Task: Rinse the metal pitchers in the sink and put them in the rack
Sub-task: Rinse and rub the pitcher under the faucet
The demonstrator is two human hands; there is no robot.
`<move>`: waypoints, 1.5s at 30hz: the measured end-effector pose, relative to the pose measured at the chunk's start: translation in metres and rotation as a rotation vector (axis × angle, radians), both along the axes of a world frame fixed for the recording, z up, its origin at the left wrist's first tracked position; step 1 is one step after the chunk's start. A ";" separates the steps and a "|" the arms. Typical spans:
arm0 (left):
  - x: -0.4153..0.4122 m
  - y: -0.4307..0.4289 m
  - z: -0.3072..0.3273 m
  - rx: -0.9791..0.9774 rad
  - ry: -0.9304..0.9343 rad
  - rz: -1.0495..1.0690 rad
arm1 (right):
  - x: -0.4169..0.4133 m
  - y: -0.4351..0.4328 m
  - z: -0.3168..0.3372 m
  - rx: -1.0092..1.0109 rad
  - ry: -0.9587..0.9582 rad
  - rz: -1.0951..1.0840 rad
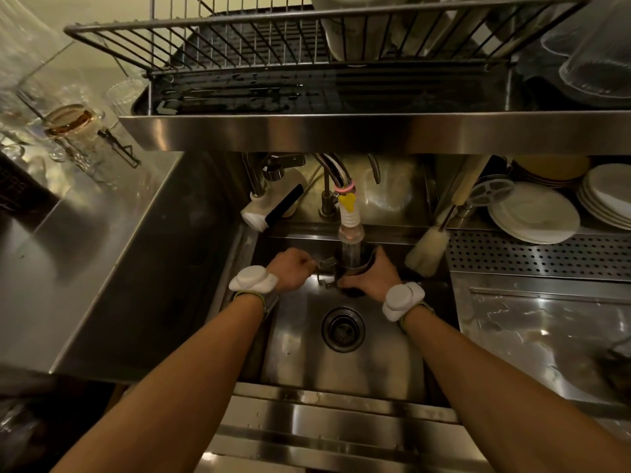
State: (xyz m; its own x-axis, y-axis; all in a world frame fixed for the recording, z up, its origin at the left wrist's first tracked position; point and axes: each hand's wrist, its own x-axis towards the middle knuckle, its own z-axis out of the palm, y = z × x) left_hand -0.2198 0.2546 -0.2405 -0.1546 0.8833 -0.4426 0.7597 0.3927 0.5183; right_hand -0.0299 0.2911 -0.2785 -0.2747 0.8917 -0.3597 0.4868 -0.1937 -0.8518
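**Pitcher under the tap, both hands on it**

I stand at a steel sink (375, 363) in dim, yellowish light. Its drain (343, 329) sits mid-basin, nearer to me than my hands. A steel counter (102, 268) runs off to the left, with glasses (68, 121) crowded at its far end. To the right a perforated ledge holds stacked plates (536, 213), and a brush (426, 249) leans into the basin's far right corner. Overhead a steel shelf (341, 133) carries the wire rack (239, 39) on a wet black tray. White tubs and clear containers stand at the rack's right end.

Both my arms reach straight ahead, low into the basin, each wrist in a white band. The pitcher (365, 262) is at the back of the sink, upright, directly beneath the tap nozzle (350, 230), whose tip dips inside its rim. My left hand (290, 268) is knuckles up, fingers curled tight on the handle, which points left. My right hand (372, 278) wraps the body from the right, thumb across the near side and fingers round the far side, clasping it firmly. I cannot tell whether water is running.
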 end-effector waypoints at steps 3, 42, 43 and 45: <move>-0.002 -0.001 0.000 0.002 -0.008 0.017 | 0.002 0.002 0.001 -0.031 -0.046 0.134; 0.014 -0.011 -0.003 -0.029 -0.206 0.042 | -0.002 0.000 0.003 -0.003 -0.064 0.074; 0.017 -0.011 -0.002 -0.030 -0.282 0.047 | -0.003 -0.001 0.003 -0.001 -0.045 0.059; 0.021 -0.009 -0.003 -0.009 -0.406 0.075 | -0.002 -0.001 -0.002 -0.009 0.015 0.017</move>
State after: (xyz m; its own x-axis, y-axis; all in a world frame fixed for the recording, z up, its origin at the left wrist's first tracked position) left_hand -0.1985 0.2458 -0.2435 -0.0294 0.8719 -0.4888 0.4631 0.4452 0.7664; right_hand -0.0319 0.2903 -0.2803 -0.2956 0.8836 -0.3631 0.4772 -0.1927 -0.8574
